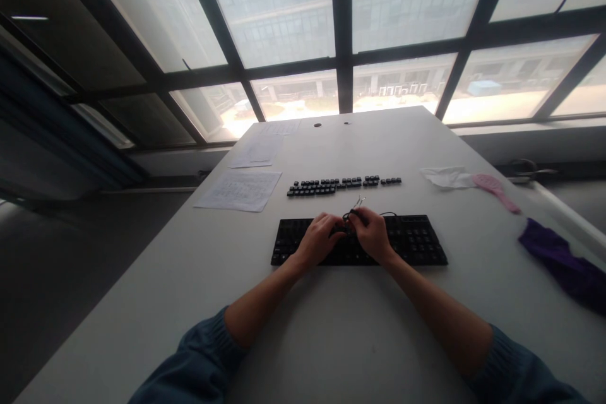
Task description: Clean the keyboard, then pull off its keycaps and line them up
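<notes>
A black keyboard (416, 241) lies flat in front of me, several of its keys still in place at the right end. Above its middle, my right hand (372, 233) is closed around a keycap puller (360, 202), whose thin wire prongs point up and away from me. Close beside it, my left hand (318, 238) has its thumb and fingers drawn together over the keys. What sits between those fingertips is too small and dark to make out. Beyond the keyboard, loose black keycaps (312, 190) stand in rows on the white table (331, 334).
Printed paper sheets (241, 190) lie at the left. To the right are a crumpled white tissue (445, 177), a pink hairbrush (495, 190) and a purple cloth (561, 259) by the table's edge. Large windows (293, 95) rise behind the far edge.
</notes>
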A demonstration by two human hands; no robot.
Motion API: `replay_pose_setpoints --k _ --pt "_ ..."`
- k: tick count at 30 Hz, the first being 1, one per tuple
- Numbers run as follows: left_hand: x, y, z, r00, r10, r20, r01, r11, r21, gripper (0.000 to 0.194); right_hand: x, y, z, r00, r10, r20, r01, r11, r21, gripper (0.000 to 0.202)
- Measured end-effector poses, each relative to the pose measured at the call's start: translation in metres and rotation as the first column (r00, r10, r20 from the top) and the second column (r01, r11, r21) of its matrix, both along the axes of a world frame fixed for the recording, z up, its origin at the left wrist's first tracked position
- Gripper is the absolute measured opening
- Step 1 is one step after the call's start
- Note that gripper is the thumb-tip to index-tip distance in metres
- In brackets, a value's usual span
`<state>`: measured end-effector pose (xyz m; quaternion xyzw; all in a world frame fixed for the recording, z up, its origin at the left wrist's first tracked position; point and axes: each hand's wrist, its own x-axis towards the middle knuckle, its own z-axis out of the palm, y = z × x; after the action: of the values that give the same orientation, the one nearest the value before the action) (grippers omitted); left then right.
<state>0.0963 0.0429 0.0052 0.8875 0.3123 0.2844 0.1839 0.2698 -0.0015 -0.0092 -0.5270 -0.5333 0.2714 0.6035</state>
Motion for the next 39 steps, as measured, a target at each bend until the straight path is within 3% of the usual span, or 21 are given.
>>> replay_pose_setpoints --k 7,11,21,26,29,33,39 --pt "0.002 -0.001 -0.002 0.992 -0.021 -0.126 0.045 0.982 0.184 0.017 0.000 -0.001 0.003 1.000 -0.019 0.017 0.019 1.000 0.000 0.023" --pt "0.003 -0.002 -0.003 0.986 -0.021 -0.167 0.057 0.974 0.219 0.022 0.000 0.001 0.000 0.999 -0.030 0.027 0.030 1.000 0.002 0.022" --pt "0.001 0.001 0.002 0.996 -0.073 0.043 0.073 0.997 -0.018 0.013 0.001 0.004 0.001 0.998 -0.048 0.033 0.049 0.998 -0.031 0.026" --pt "0.000 0.006 0.009 0.983 0.007 0.182 0.003 0.998 -0.055 0.010 0.003 0.008 -0.001 0.993 -0.061 -0.097 0.051 0.993 -0.103 0.026" --pt "0.001 0.019 0.017 0.978 0.085 0.189 -0.078 0.996 -0.046 0.011 0.002 0.008 -0.002 0.997 -0.045 -0.067 0.038 0.995 -0.094 0.025" --pt "0.013 0.056 0.025 0.979 0.136 0.152 -0.140 0.990 0.013 0.010 0.001 0.007 -0.003 0.999 -0.034 -0.036 0.031 0.996 -0.084 0.024" --pt "0.041 0.112 0.017 0.985 0.142 -0.102 -0.122 0.977 0.177 0.003 0.002 0.008 -0.004 0.999 -0.028 -0.025 0.027 0.997 -0.066 0.023"
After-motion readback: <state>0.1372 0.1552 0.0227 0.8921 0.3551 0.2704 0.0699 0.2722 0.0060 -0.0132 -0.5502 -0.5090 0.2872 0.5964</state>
